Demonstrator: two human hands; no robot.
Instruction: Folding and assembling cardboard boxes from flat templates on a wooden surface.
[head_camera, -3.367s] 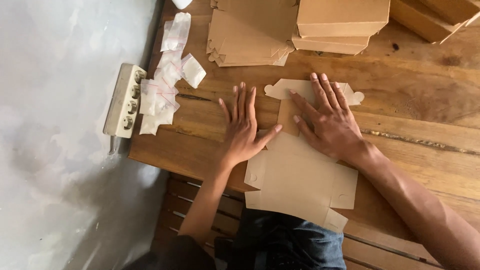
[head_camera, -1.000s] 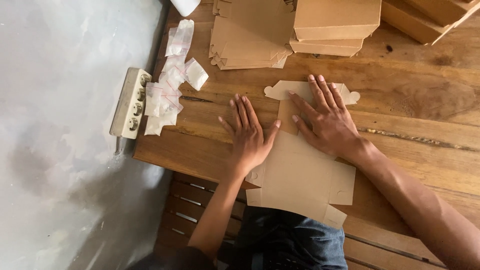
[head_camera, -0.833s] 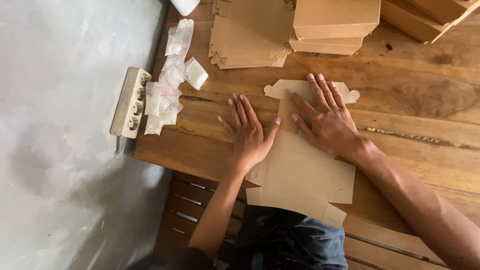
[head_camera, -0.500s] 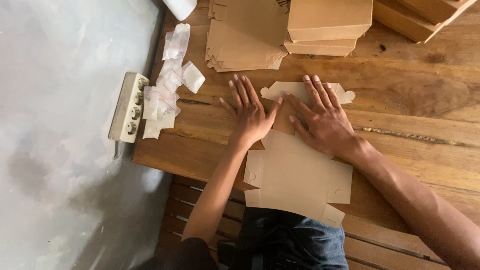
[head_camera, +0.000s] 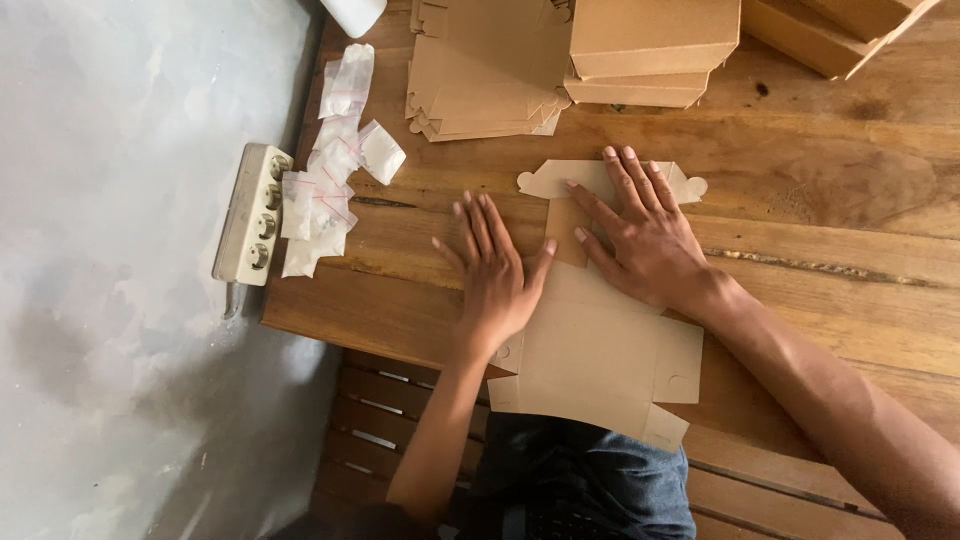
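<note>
A flat brown cardboard box blank (head_camera: 600, 355) lies on the wooden table (head_camera: 820, 200), its near end hanging over the front edge. My left hand (head_camera: 498, 270) rests palm down with fingers spread on the blank's left side and the wood beside it. My right hand (head_camera: 645, 235) presses flat on the blank's far part, fingers fanned toward its rounded tabs. Neither hand grips anything.
A stack of flat cardboard blanks (head_camera: 480, 75) and folded brown boxes (head_camera: 650, 45) sit at the far side. Several small clear plastic bags (head_camera: 335, 150) lie at the table's left edge beside a white power strip (head_camera: 252, 212). Grey floor is to the left.
My left hand slid a little farther from me along the blank's left side. The right hand stayed pressed on the far part. The view shifted slightly.
</note>
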